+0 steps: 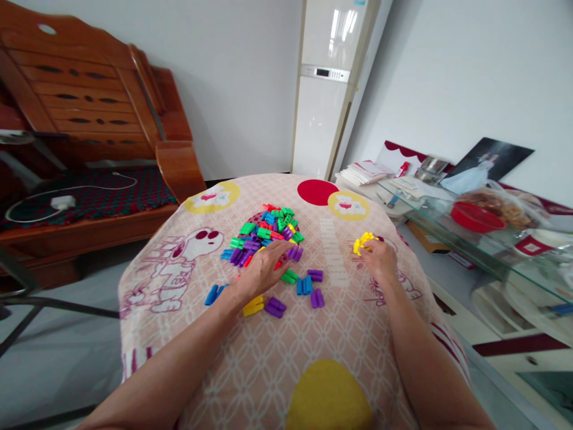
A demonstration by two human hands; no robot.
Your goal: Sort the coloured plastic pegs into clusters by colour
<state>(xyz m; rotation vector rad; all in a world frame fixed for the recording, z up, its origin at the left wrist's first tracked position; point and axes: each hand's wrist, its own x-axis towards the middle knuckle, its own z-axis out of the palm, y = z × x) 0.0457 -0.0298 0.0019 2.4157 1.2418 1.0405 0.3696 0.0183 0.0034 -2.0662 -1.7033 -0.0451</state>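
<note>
A heap of small plastic tube-shaped building blocks (264, 230) in green, blue, purple, red and yellow lies on the cloth-covered table. Over its near side reaches my left hand (267, 263), palm down, fingers stretched out and thumb apart; some blocks are hidden beneath it. To the right, a small group of yellow blocks (364, 240) sits by itself. My right hand (379, 258) has its fingertips closed at the near edge of that group, on a yellow block partly covered by the fingers. Loose purple blocks (274, 307) and blue blocks (304, 285) lie nearer to me.
The round table wears a patterned tablecloth (250, 364). A glass-topped cabinet (430, 209) on the right carries a red bowl (478, 216), papers and a photo. A wooden bench (89, 101) stands left; a tall white air conditioner (323, 113) stands behind.
</note>
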